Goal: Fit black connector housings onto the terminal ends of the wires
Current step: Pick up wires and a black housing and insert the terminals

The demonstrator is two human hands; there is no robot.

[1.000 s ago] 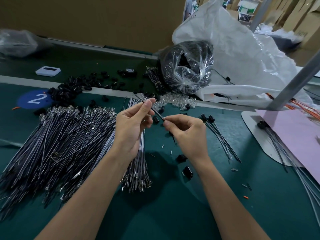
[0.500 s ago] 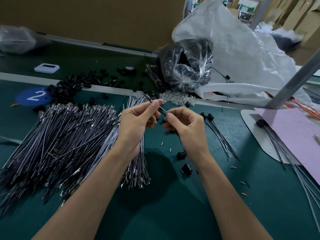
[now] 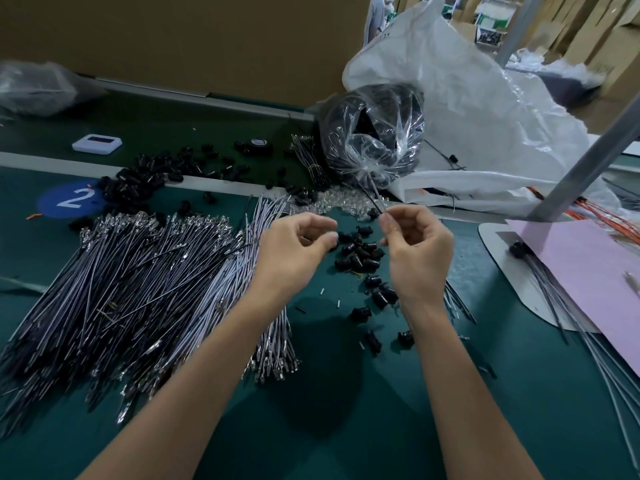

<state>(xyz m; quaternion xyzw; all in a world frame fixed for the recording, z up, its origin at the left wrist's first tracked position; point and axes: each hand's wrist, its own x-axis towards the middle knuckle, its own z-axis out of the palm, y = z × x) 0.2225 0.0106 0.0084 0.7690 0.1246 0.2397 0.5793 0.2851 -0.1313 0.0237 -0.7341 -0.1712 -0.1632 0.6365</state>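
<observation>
My right hand (image 3: 417, 252) pinches a thin dark wire (image 3: 372, 199) between thumb and forefinger; the wire slants up and away to the left. My left hand (image 3: 292, 247) hovers beside it with curled fingers, and what it holds, if anything, is hidden. Between the two hands lies a small heap of black connector housings (image 3: 360, 256) on the green table. A large fan of loose wires with metal terminals (image 3: 138, 289) spreads out at the left, and a paler wire bundle (image 3: 268, 323) runs under my left forearm.
More black housings (image 3: 138, 181) are scattered at the back left near a blue "2" sticker (image 3: 69, 199). A clear bag of black parts (image 3: 374, 133) and a white sack (image 3: 485, 116) stand behind. At the right are a pink sheet (image 3: 588, 271), a slanted metal post (image 3: 588, 161) and finished wires (image 3: 457, 303).
The hands have drawn apart. The left hand has let go of the wire, which stays pinched in the right hand. A heap of housings between them has come into view.
</observation>
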